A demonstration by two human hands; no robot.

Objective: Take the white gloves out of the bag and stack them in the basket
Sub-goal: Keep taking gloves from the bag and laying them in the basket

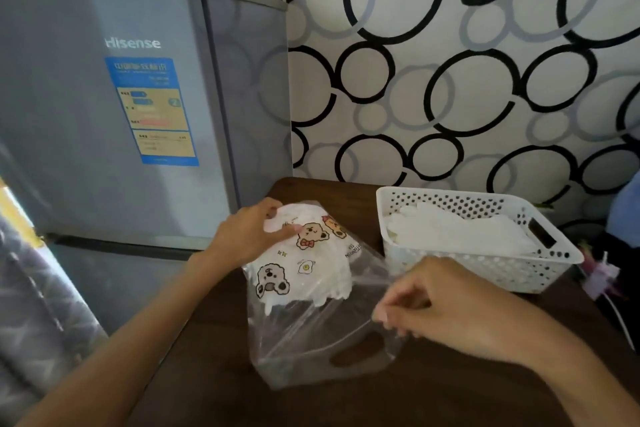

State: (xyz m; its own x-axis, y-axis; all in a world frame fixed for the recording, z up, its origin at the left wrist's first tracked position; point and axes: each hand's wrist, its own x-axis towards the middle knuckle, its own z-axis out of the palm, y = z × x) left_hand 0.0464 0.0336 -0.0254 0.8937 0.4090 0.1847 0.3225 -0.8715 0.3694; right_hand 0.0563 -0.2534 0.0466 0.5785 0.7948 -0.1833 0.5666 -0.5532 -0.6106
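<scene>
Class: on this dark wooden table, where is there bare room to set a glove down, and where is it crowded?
Bare patches of the dark wooden table: the near edge between the forearms, below the clear plastic bag with bear prints, and the far strip between bag and white perforated plastic basket. Crowded: the middle, where the left hand and right hand hold the bag; the basket already holds white gloves.

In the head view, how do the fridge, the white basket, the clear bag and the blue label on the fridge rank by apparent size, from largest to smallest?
1. Fridge, by far the largest.
2. and 3. Clear bag and white basket: they look alike in size, and the bag is nearer the camera, so I do not rank them.
4. Blue label, the smallest.
</scene>
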